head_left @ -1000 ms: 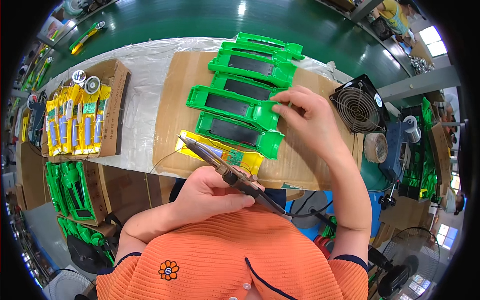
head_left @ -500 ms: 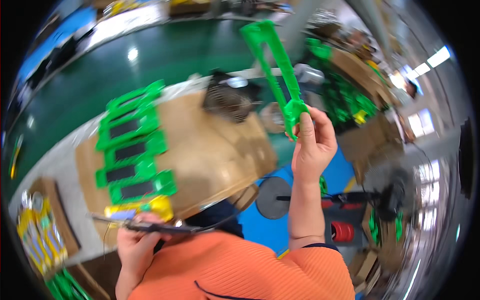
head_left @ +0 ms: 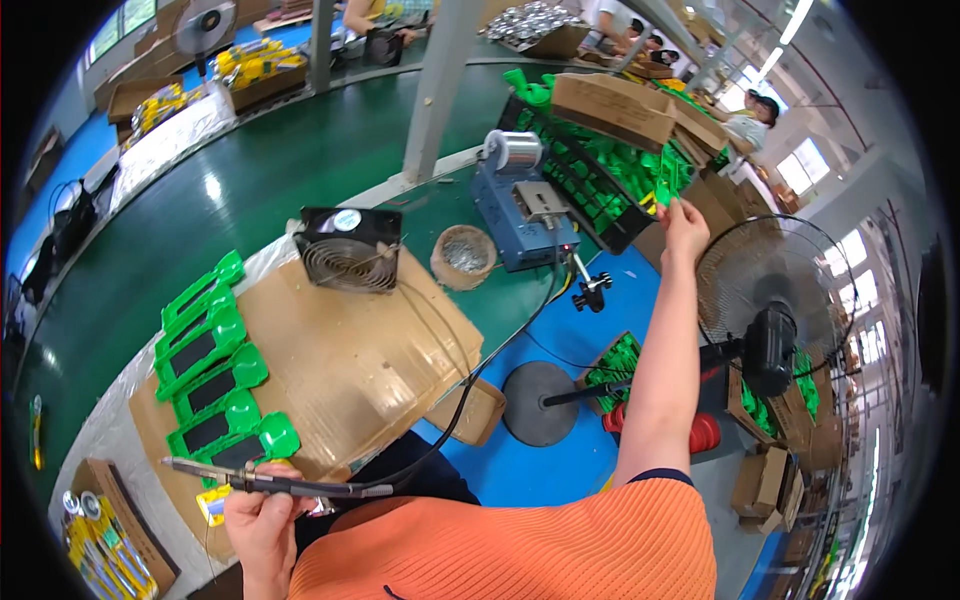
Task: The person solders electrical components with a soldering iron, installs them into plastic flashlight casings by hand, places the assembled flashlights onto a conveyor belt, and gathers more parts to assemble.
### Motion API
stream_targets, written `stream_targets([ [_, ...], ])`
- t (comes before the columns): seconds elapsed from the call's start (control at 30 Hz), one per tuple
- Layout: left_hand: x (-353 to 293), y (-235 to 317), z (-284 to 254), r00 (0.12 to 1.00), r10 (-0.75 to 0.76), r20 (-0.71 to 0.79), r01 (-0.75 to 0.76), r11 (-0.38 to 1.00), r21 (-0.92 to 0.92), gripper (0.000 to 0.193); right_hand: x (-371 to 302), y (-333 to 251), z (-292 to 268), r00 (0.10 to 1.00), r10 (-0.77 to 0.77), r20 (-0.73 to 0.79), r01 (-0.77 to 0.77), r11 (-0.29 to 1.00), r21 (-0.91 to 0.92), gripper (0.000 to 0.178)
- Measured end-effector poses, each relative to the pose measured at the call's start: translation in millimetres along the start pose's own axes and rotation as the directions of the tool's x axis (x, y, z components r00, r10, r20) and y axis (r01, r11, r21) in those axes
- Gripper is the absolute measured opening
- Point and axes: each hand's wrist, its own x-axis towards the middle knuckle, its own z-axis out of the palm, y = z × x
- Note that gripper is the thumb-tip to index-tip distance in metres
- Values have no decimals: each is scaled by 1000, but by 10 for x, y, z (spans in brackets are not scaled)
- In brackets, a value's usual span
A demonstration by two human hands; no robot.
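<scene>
Left hand (head_left: pixel 262 520) is sitting at about 7 o'clock in the view, grip clamped around a slim soldering iron (head_left: pixel 270 484) that is lying nearly level, tip pointing toward 9 o'clock, its dark cable (head_left: pixel 490 360) running up and away toward 1 o'clock to the blue soldering station (head_left: pixel 520 225). Right arm is stretching far out toward 1 o'clock; right hand (head_left: pixel 684 222) is reaching the black crate (head_left: pixel 600 200) of green plastic parts, fingers pinched together on a green plastic piece (head_left: pixel 668 185) at the crate's edge. Just above the left hand, at 8 to 9 o'clock, a row of green plastic frames (head_left: pixel 205 365) with dark inserts is lying side by side on a cardboard sheet (head_left: pixel 350 360) that is covering the desk (head_left: pixel 250 170); the nearest frame is just beside the iron's tip, whether touching cannot be told. A small black fan (head_left: pixel 346 248) is standing at the far edge of the cardboard, toward 11 o'clock, with a round pot of tip-cleaning wire (head_left: pixel 464 256) just to its right. A spool of solder wire (head_left: pixel 512 150) is sitting on top of the station. A pedestal fan (head_left: pixel 770 340) is standing on the blue floor at 3 o'clock, just beside the outstretched forearm. A brown box (head_left: pixel 612 108) is resting on the crate at 1 o'clock. A box of yellow parts (head_left: pixel 95 555) is lying at 8 o'clock, near the rim. Other people are working at benches far off at 12 to 1 o'clock.
</scene>
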Motion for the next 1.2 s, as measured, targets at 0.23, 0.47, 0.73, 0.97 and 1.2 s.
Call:
stream_targets([
  [0.23,165,73,157,976,-156,-153,179,972,149,19,-991,-1000,519,932,-198,302,157,976,154,27],
  [0.47,350,113,340,999,-46,23,44,997,66,18,-3830,-1976,445,-338,4,941,-574,792,-209,65],
  [0.73,417,-6,529,985,-27,173,37,998,-54,26,-4477,-1764,1051,331,61,942,-550,824,140,102],
  [0.97,384,186,271,966,18,256,-130,894,428,30,-4377,-1638,1211,463,-31,886,-349,912,215,93],
  [1.2,-519,40,-663,924,379,54,-269,542,797,12,-4069,-1230,858,374,68,925,-693,683,230,57],
])
